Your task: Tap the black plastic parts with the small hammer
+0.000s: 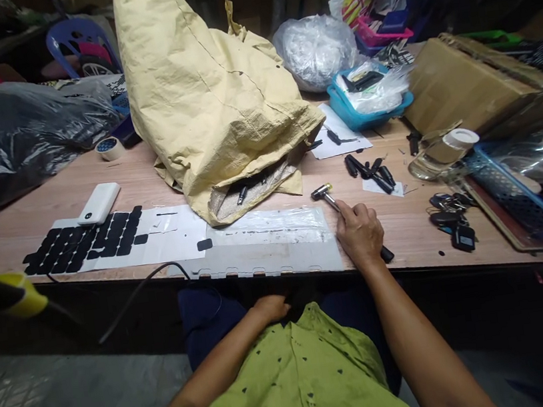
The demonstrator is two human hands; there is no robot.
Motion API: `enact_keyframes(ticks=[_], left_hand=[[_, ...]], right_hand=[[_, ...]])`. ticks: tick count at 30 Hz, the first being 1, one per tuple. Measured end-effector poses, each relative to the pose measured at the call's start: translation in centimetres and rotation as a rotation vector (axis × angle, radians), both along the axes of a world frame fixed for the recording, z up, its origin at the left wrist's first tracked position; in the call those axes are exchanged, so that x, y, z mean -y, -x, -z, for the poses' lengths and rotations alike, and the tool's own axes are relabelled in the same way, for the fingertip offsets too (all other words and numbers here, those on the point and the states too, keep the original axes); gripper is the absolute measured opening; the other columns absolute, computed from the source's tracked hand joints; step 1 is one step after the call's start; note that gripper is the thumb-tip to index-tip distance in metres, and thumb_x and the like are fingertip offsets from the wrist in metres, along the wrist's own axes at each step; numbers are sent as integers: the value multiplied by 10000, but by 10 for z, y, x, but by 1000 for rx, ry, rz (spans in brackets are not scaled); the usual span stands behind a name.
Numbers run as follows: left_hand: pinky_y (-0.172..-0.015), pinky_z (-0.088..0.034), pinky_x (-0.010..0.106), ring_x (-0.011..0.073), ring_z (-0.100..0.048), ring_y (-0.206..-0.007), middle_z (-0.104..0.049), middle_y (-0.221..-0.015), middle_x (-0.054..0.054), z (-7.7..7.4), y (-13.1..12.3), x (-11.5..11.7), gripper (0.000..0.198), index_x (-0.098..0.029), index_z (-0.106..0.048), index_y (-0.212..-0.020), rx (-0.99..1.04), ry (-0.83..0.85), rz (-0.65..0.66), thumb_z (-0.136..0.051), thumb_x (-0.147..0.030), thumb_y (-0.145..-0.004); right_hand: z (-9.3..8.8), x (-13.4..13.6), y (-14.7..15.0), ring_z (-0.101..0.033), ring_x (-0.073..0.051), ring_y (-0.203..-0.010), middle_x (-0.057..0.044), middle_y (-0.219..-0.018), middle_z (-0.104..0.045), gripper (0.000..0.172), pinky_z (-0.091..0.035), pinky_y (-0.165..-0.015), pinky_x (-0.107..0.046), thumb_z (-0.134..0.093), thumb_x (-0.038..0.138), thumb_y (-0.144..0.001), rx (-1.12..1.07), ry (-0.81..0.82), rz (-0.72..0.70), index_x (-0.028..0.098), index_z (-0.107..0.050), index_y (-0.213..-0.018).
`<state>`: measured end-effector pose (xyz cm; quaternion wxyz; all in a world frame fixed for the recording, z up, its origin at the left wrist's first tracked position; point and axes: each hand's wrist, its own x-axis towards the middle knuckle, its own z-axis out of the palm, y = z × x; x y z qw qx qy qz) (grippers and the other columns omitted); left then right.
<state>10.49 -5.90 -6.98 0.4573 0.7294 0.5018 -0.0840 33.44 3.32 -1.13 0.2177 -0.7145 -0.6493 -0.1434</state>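
Note:
My right hand (360,231) rests near the table's front edge, its fingers wrapped round a small hammer (332,202). The hammer head points away to the left, and the black grip end shows beside my wrist. Below the table edge my left hand (272,308) lies in my lap, its fingers hidden in shadow. A grey-white board (280,263) with clear plastic film lies left of the hammer. On it sits one small black rounded piece (204,244). Behind stands a big tan sack (221,96), its open mouth toward me with dark pieces inside.
Rows of black flat pieces (60,250) lie on white paper at left, beside a white power bank (100,203) and a tape roll (109,149). To the right are black tubular parts (372,172), keys (453,218), a lidded jar (439,156), blue baskets and a cardboard box (462,86).

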Motion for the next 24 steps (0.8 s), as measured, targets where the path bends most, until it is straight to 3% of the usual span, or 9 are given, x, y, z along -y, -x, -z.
enact_keyframes(ticks=[2,4,5,7,9,12,14,18,24], left_hand=[[-813,-537,337,272,-707,-989,-779,-1031,77,-26,-1,4,255,-261,-750,-1080,65,3,174,-689,-330,-842],[-757,-521,296,234,-711,-874,-779,-926,49,-60,0,-4,223,-250,-755,-1023,265,7,340,-719,-379,-845],[-735,-513,273,205,-704,-822,-773,-894,34,-77,1,-13,240,-242,-750,-1030,388,11,361,-716,-404,-857],[-741,-507,244,169,-694,-813,-763,-908,20,-107,6,-40,227,-217,-742,-1005,556,-59,226,-675,-406,-897],[-744,-507,254,167,-677,-820,-743,-900,30,-126,14,-76,219,-193,-728,-977,512,-289,-99,-604,-370,-941],[-799,-514,317,209,-660,-882,-718,-973,83,-132,26,-133,202,-169,-715,-1005,154,-680,-621,-579,-307,-949],[-869,-515,367,267,-654,-1006,-699,-1090,134,-128,32,-161,221,-155,-712,-1048,-55,-748,-789,-625,-314,-921],[-929,-509,415,332,-616,-1164,-651,-1251,156,-123,38,-181,263,-185,-717,-1089,-258,-653,-822,-668,-345,-886],[-1000,-487,367,288,-615,-1173,-707,-1148,106,-126,54,-146,216,-204,-728,-1067,-301,-692,-698,-661,-307,-890]], right_hand=[[0,0,-1,-409,-216,-793,-83,-842,-523,354,-237,-628,-315,-493,214,-938,0,11,0,239,-719,-1209],[0,1,-1,-410,-215,-796,-82,-855,-521,360,-240,-631,-312,-502,210,-932,-9,25,-7,238,-707,-1226],[-1,1,-1,-410,-215,-796,-82,-859,-519,362,-243,-633,-312,-505,208,-929,-15,30,-12,238,-702,-1231],[-1,1,-1,-403,-215,-795,-84,-864,-519,363,-246,-635,-315,-505,207,-927,-32,34,-18,238,-699,-1232],[-2,0,0,-397,-218,-796,-90,-868,-523,362,-248,-636,-319,-496,205,-929,-46,35,-16,236,-702,-1225],[-2,0,2,-400,-221,-801,-93,-865,-528,361,-251,-636,-320,-499,201,-925,-45,39,-9,233,-711,-1216],[-2,-1,3,-409,-221,-807,-89,-863,-529,362,-254,-639,-317,-508,198,-922,-32,44,-2,234,-712,-1219],[-2,-2,5,-412,-217,-814,-81,-869,-530,359,-251,-646,-309,-525,201,-921,-10,57,8,241,-704,-1230],[-1,-3,5,-420,-225,-828,-90,-873,-552,362,-239,-648,-318,-478,209,-958,11,57,24,244,-714,-1231]])
